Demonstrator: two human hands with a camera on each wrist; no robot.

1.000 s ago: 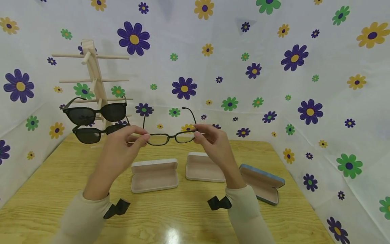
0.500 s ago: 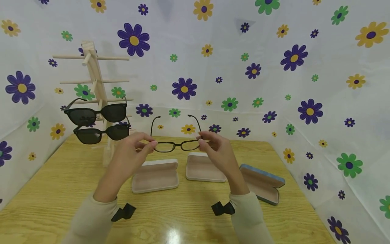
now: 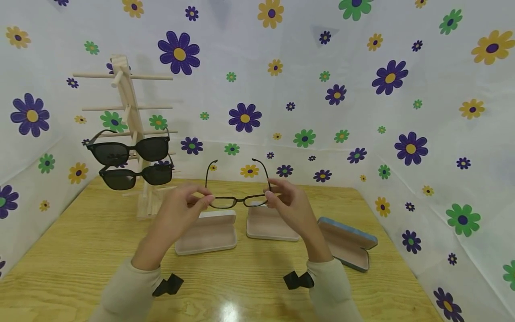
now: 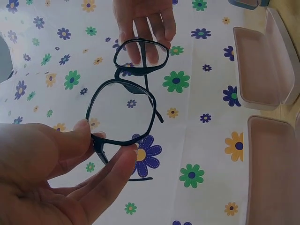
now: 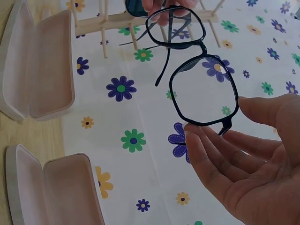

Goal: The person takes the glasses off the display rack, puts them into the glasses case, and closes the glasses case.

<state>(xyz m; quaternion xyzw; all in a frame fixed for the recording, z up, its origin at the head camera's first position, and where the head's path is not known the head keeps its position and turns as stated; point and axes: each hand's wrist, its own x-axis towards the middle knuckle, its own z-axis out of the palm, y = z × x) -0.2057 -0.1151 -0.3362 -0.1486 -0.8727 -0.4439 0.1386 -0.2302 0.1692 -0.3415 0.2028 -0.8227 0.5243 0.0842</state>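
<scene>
Both hands hold a pair of black-framed eyeglasses [image 3: 239,201] above the table, temples unfolded and pointing away. My left hand [image 3: 179,213] pinches the frame's left corner by the hinge; in the left wrist view its thumb and fingers [image 4: 110,183] close on that corner. The opposite corner is pinched by my right hand [image 3: 293,210], whose thumb [image 5: 260,108] shows against the rim in the right wrist view. Below and behind the glasses lie two open white glasses cases, the left one [image 3: 207,237] and the middle one [image 3: 271,226], each with a pale pink lining.
An open blue glasses case [image 3: 348,241] sits at the right on the wooden table [image 3: 233,281]. At the back left stands a wooden peg rack [image 3: 128,98] bearing upper sunglasses [image 3: 130,150] and lower sunglasses [image 3: 137,175]. A flowered cloth [image 3: 306,58] hangs behind and beside the table.
The hands have lowered the eyeglasses and drawn them slightly right, from beside the rack toward the white cases. Both hands keep their pinch on the frame.
</scene>
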